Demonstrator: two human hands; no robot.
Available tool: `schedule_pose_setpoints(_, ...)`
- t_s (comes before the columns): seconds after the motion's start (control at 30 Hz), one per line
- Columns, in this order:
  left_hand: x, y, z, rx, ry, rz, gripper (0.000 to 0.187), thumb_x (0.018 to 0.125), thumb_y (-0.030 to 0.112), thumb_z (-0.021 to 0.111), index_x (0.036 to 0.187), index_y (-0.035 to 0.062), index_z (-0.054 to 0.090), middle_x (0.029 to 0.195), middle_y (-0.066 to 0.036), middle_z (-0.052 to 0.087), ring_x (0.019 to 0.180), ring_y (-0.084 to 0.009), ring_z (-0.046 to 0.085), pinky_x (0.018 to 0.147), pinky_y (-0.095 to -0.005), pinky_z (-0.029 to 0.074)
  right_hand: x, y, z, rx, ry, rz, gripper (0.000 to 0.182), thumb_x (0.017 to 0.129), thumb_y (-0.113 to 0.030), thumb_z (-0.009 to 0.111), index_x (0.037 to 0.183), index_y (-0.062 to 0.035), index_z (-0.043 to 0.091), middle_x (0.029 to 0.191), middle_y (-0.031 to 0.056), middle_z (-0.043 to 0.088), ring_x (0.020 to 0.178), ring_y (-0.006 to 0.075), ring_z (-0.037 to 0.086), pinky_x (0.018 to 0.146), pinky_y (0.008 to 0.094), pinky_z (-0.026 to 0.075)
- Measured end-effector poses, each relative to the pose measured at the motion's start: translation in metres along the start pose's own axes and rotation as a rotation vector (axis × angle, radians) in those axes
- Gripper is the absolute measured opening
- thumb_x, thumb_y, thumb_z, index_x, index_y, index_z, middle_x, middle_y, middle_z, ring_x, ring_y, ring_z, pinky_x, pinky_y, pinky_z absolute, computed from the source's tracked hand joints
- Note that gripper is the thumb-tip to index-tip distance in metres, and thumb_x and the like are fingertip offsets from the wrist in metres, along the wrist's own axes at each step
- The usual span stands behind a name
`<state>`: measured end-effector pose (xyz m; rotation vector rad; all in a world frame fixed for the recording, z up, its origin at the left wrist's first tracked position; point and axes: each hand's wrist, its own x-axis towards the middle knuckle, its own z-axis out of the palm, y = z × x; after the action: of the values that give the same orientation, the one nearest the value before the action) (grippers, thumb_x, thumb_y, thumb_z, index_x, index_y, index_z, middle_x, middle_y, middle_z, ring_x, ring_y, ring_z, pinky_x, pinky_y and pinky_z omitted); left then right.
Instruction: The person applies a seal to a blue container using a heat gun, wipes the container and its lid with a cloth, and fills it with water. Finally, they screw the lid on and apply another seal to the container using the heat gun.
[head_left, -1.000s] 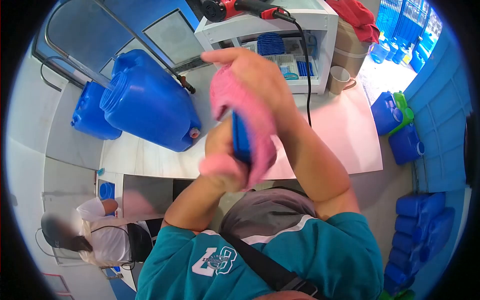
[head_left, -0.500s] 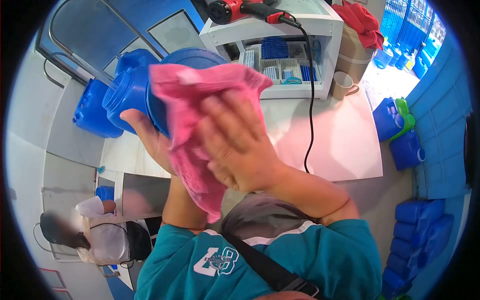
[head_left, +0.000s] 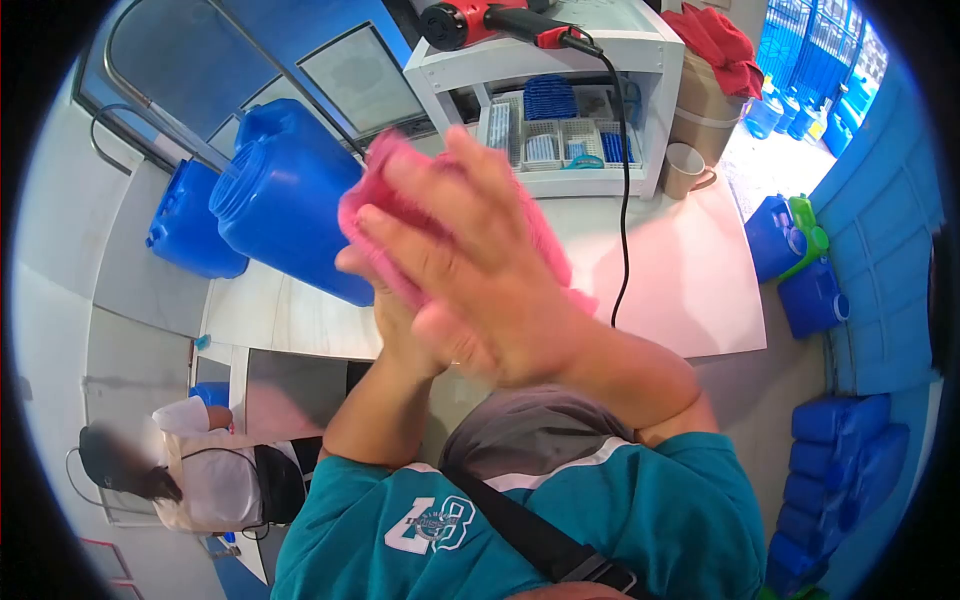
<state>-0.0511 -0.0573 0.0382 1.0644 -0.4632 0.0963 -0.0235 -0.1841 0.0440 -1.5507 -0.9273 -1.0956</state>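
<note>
A bunched pink cloth (head_left: 540,235) is between my two hands, above the white counter. My right hand (head_left: 500,270) is over it, its slightly blurred fingers bent and partly spread against the fabric. Below and to the left, my left hand (head_left: 400,325) holds the cloth from underneath; most of its fingers are hidden by the cloth and my right hand. Whether anything is inside the cloth cannot be seen. Just left of the hands, a large blue container (head_left: 300,205) leans on the counter with its round mouth uncovered.
Another blue container (head_left: 190,225) is at the left. A white shelf (head_left: 540,60) holds trays and a red heat gun (head_left: 500,22), whose black cord crosses the counter (head_left: 690,270). A mug (head_left: 685,172) is at right. A person (head_left: 215,480) is at lower left.
The round blue piece behind the cloth is no longer visible. The cloth is more bunched, and my left hand has moved right and down, close against my right hand.
</note>
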Motion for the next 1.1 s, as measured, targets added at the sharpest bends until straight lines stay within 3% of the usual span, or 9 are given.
schedule_pose_setpoints(0.1, 0.012, -0.008, 0.007, -0.343, -0.343, 0.353, 0.115, 0.088, 0.089, 0.02, 0.157, -0.0028, 0.027, 0.163, -0.016, 0.032, 0.149, -0.029, 0.035, 0.124, -0.0437, 0.025, -0.001, -0.003, 0.003, 0.02, -0.189, -0.043, 0.059, 0.1, -0.034, 0.051, 0.152, -0.0056, 0.045, 0.161, 0.0222, 0.03, 0.147, 0.0501, 0.025, 0.121, 0.059, 0.019)
schedule_pose_setpoints(0.17, 0.011, 0.023, 0.003, 0.091, -0.089, 0.006, 0.111, 0.09, 0.087, 0.018, 0.153, -0.003, 0.034, 0.156, -0.014, 0.042, 0.145, -0.0279, 0.04, 0.12, -0.0414, 0.031, 0.005, 0.028, 0.0, 0.051, -0.078, 0.049, 0.062, 0.105, -0.033, 0.044, 0.157, -0.0009, 0.034, 0.163, 0.0262, 0.027, 0.152, 0.0457, 0.022, 0.124, 0.0538, 0.013)
schedule_pose_setpoints(0.23, 0.016, 0.017, -0.007, -0.129, -0.339, 0.014, 0.1, 0.097, 0.079, 0.019, 0.158, -0.0002, 0.026, 0.161, -0.015, 0.036, 0.148, -0.0328, 0.035, 0.125, -0.0456, 0.023, 0.006, 0.03, -0.001, -0.099, -0.143, 0.142, 0.062, 0.105, -0.033, 0.045, 0.157, -0.0014, 0.034, 0.163, 0.0262, 0.026, 0.151, 0.047, 0.022, 0.123, 0.0539, 0.015)
schedule_pose_setpoints(0.33, 0.032, 0.019, -0.011, -0.671, -0.047, -0.049, 0.1, 0.095, 0.081, 0.024, 0.151, -0.0012, 0.039, 0.149, -0.014, 0.051, 0.133, -0.0289, 0.053, 0.117, -0.0411, 0.037, 0.017, -0.012, 0.018, -0.187, -0.178, 0.173, 0.068, 0.1, -0.041, 0.052, 0.157, -0.01, 0.035, 0.163, 0.026, 0.025, 0.15, 0.0525, 0.019, 0.121, 0.0636, 0.014)
schedule_pose_setpoints(0.73, 0.022, 0.019, -0.014, -0.06, 0.021, 0.078, 0.091, 0.097, 0.077, 0.031, 0.153, 0.0048, 0.036, 0.156, -0.016, 0.043, 0.142, -0.0332, 0.043, 0.119, -0.0502, 0.034, 0.014, 0.017, 0.019, -0.025, -0.146, 0.135, 0.071, 0.102, -0.047, 0.048, 0.154, 0.0009, 0.038, 0.152, 0.0253, 0.039, 0.143, 0.0481, 0.032, 0.12, 0.0525, 0.025)
schedule_pose_setpoints(0.83, 0.028, 0.006, -0.042, -0.761, -0.288, 0.043, 0.096, 0.095, 0.081, 0.027, 0.154, 0.0052, 0.035, 0.157, -0.015, 0.041, 0.146, -0.0322, 0.038, 0.121, -0.0483, 0.03, 0.02, -0.026, 0.013, -0.249, -0.345, -0.06, 0.067, 0.101, -0.048, 0.049, 0.151, -0.0042, 0.045, 0.152, 0.0245, 0.039, 0.143, 0.0462, 0.033, 0.12, 0.0534, 0.025)
schedule_pose_setpoints(0.97, 0.017, 0.007, -0.035, -0.694, -0.434, 0.095, 0.106, 0.09, 0.087, 0.021, 0.155, 0.0044, 0.035, 0.158, -0.014, 0.04, 0.148, -0.0306, 0.035, 0.123, -0.0456, 0.027, 0.024, 0.014, 0.01, -0.155, -0.155, -0.138, 0.05, 0.099, -0.043, 0.05, 0.129, -0.0049, 0.064, 0.141, 0.0183, 0.051, 0.131, 0.0427, 0.046, 0.109, 0.0521, 0.038)
schedule_pose_setpoints(1.03, 0.005, 0.025, 0.0, 0.461, -0.159, 0.071, 0.114, 0.086, 0.09, 0.018, 0.156, 0.0012, 0.032, 0.159, -0.013, 0.038, 0.147, -0.0296, 0.035, 0.122, -0.0439, 0.027, 0.035, 0.028, 0.002, 0.064, -0.153, -0.014, 0.043, 0.098, -0.038, 0.053, 0.12, -0.0047, 0.066, 0.133, 0.0174, 0.057, 0.124, 0.0403, 0.051, 0.105, 0.0489, 0.041)
schedule_pose_setpoints(1.1, 0.012, 0.024, 0.007, 0.348, -0.127, -0.031, 0.119, 0.084, 0.092, 0.017, 0.155, -0.0024, 0.031, 0.158, -0.013, 0.039, 0.148, -0.0288, 0.035, 0.122, -0.0434, 0.027, 0.039, 0.029, 0.008, 0.481, -0.21, 0.461, 0.039, 0.098, -0.034, 0.054, 0.121, -0.0043, 0.065, 0.128, 0.0201, 0.06, 0.122, 0.0395, 0.053, 0.105, 0.0465, 0.041)
